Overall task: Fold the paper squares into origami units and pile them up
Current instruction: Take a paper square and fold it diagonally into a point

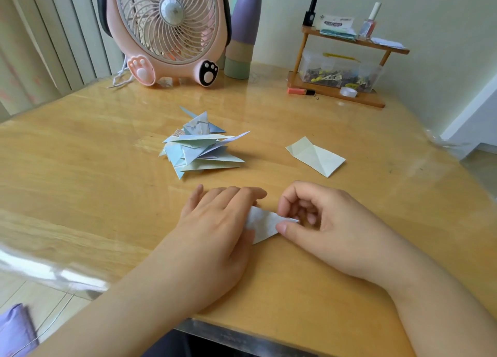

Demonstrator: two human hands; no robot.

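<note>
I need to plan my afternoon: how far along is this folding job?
Done: a heap of folded pastel paper units sits mid-table. In hand: the left hand presses a small white paper piece flat while the right hand pinches its tip. Left: one creased pale yellow paper sheet lies apart to the right, unfinished. No other loose squares show.

Left hand (215, 219) presses folded paper (265, 223); right hand (322, 219) pinches tip.

We see a glossy wooden table (80, 146) filling most of the frame, with a pale wall (443, 20) at upper right and vertical blinds (40, 33) at upper left. Light tiled floor (48, 303) shows at lower left; daylight glares off the tabletop.
</note>
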